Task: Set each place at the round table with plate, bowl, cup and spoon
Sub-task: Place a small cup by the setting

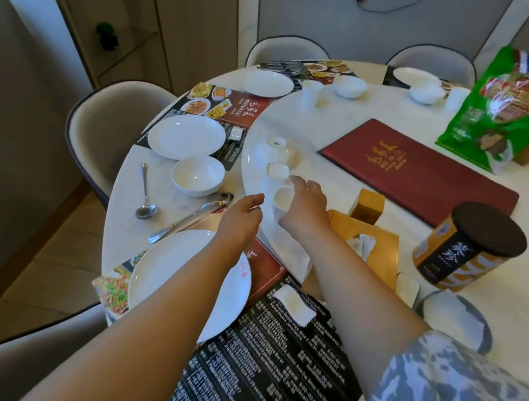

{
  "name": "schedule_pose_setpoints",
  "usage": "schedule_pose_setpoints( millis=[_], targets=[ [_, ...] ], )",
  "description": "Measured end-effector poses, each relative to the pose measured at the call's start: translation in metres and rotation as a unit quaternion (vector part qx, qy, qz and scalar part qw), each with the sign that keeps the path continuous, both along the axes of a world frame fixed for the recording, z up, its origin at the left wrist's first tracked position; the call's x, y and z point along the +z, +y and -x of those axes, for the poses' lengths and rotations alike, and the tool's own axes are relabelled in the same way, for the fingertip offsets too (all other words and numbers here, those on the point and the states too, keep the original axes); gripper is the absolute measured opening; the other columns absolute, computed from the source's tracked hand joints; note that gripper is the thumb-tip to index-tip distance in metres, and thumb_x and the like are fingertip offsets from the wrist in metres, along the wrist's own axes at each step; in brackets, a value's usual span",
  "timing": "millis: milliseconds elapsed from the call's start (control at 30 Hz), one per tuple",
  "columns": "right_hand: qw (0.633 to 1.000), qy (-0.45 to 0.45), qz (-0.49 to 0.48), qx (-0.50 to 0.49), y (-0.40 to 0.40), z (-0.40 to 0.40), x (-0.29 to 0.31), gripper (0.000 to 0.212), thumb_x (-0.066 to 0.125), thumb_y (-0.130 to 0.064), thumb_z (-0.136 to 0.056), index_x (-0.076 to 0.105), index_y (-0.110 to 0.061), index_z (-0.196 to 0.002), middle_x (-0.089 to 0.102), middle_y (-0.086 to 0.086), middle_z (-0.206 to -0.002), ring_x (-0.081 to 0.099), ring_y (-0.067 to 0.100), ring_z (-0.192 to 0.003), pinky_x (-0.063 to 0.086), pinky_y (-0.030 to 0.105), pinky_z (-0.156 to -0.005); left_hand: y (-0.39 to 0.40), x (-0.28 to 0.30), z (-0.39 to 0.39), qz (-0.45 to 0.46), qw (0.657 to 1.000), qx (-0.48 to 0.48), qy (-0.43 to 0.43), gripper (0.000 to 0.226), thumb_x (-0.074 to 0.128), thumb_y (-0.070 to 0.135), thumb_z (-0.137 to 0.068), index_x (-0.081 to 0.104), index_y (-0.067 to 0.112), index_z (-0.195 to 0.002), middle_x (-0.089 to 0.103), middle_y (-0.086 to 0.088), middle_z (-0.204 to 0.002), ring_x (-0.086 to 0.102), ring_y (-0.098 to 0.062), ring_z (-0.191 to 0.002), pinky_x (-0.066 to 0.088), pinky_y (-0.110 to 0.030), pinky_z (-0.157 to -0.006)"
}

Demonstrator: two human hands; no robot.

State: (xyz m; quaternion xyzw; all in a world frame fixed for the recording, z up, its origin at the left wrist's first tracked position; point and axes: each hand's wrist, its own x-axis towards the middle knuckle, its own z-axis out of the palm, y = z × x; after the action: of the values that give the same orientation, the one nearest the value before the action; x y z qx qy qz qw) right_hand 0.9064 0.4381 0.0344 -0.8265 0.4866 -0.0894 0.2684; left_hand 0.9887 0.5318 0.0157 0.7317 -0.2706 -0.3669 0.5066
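Nearest the camera a white glossy plate [175, 276] lies on a black printed placemat [263, 373], crossed by the left forearm. Just past its rim lies a long steel spoon [190, 220], slim and shiny.

The left hand [243, 214] hovers above the surface [129, 213] with fingers loosely curled, its grip narrow and holding nothing. Beside it the right hand [307, 207] has its grip wrapped round a small white cup [282, 199], smooth glazed ceramic, which stands on the edge of the raised turntable [338, 122] of pale marble.

The step in hand looks like fetching the cup for the nearest place, which has plate and spoon but no bowl or cup beside it yet. The next move would call for lifting the cup clear of the turntable's rim and setting it upright beside the near plate (the glaze is probably slippery, so a firm hold matters).

Just beyond the cup sit a small white piece [277, 170] and an upturned white bowl [276, 152], likely stock for this place. To the left, the next setting has a round plate [186, 136], a deep bowl [198, 174] and a short spoon [146, 192]. Farther round, more plates, bowls and cups stand at the other places.
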Motion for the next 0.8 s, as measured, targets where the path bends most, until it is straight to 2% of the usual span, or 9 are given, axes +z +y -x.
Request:
schedule_pose_setpoints(
  millis=[67,167,267,367,500,667,733,800],
  targets=[
    [0.999,0.038,-0.022,0.002,-0.008,-0.004,0.000,0.077,0.061,-0.011,-0.089,0.017,-0.021,-0.151,0.008,0.012,-0.158,0.012,0.034,-0.146,0.033,0.038,-0.108,-0.012,-0.005,-0.004,-0.012,1.000,-0.006,0.013,0.053,0.040,0.007,-0.088,0.048,0.021,-0.139,0.050,-0.001,-0.143,0.044,-0.019,-0.133,0.036,-0.044,-0.112],
    [0.998,0.061,-0.028,-0.011,-0.012,-0.010,0.001,0.069,0.057,-0.009,-0.090,0.021,-0.014,-0.149,0.023,0.016,-0.149,0.036,0.036,-0.134,0.040,0.037,-0.100,-0.023,-0.011,-0.005,-0.017,0.999,-0.006,0.029,0.051,0.041,0.005,-0.088,0.051,0.019,-0.136,0.053,-0.004,-0.140,0.047,-0.022,-0.130,0.037,-0.043,-0.111],
    [0.998,0.044,-0.023,-0.027,-0.013,-0.016,-0.001,0.059,0.061,-0.007,-0.087,0.034,-0.007,-0.139,0.032,0.015,-0.140,0.049,0.033,-0.122,0.043,0.034,-0.095,-0.028,-0.014,-0.004,-0.005,0.999,-0.006,0.051,0.047,0.041,0.001,-0.090,0.057,0.018,-0.130,0.058,-0.003,-0.134,0.053,-0.021,-0.122,0.044,-0.032,-0.099],
    [0.999,0.032,-0.028,-0.033,-0.008,-0.015,0.000,0.064,0.072,-0.016,-0.082,0.037,-0.006,-0.135,0.034,0.013,-0.138,0.049,0.032,-0.122,0.043,0.033,-0.093,-0.024,-0.011,-0.004,0.005,0.998,0.010,0.061,0.043,0.040,0.001,-0.091,0.060,0.019,-0.124,0.061,-0.003,-0.128,0.057,-0.019,-0.115,0.045,-0.029,-0.089],
    [0.999,-0.020,-0.016,-0.038,0.014,-0.005,0.007,0.068,0.077,-0.024,-0.078,0.041,-0.007,-0.133,0.038,0.013,-0.134,0.049,0.031,-0.119,0.043,0.033,-0.089,-0.001,-0.005,-0.005,0.036,0.997,0.044,0.057,0.041,0.038,0.004,-0.087,0.066,0.022,-0.110,0.067,-0.001,-0.116,0.060,-0.016,-0.106,0.048,-0.031,-0.086],
    [0.993,-0.100,-0.005,-0.054,0.066,0.018,0.013,0.065,0.077,-0.022,-0.076,0.046,-0.012,-0.133,0.043,0.009,-0.128,0.050,0.027,-0.116,0.038,0.026,-0.080,0.049,0.014,0.008,0.092,0.992,0.038,0.079,0.046,0.031,-0.002,-0.085,0.067,0.009,-0.112,0.072,-0.004,-0.107,0.064,-0.011,-0.093,0.048,-0.031,-0.085],
    [0.992,-0.110,0.000,-0.065,0.092,0.032,0.014,0.069,0.075,-0.020,-0.078,0.042,-0.015,-0.139,0.042,0.008,-0.132,0.048,0.025,-0.119,0.034,0.023,-0.082,0.072,0.018,0.016,0.090,0.993,0.017,0.078,0.047,0.030,-0.003,-0.086,0.067,0.008,-0.113,0.071,-0.003,-0.109,0.065,-0.007,-0.096,0.050,-0.029,-0.086],
    [0.988,-0.128,-0.004,-0.086,0.118,0.047,0.012,0.073,0.074,-0.020,-0.079,0.038,-0.017,-0.142,0.039,0.007,-0.138,0.045,0.024,-0.124,0.033,0.022,-0.085,0.093,0.017,0.023,0.083,0.994,0.001,0.076,0.047,0.031,-0.001,-0.087,0.069,0.011,-0.111,0.070,-0.002,-0.113,0.063,-0.011,-0.106,0.051,-0.033,-0.092]
  ],
)
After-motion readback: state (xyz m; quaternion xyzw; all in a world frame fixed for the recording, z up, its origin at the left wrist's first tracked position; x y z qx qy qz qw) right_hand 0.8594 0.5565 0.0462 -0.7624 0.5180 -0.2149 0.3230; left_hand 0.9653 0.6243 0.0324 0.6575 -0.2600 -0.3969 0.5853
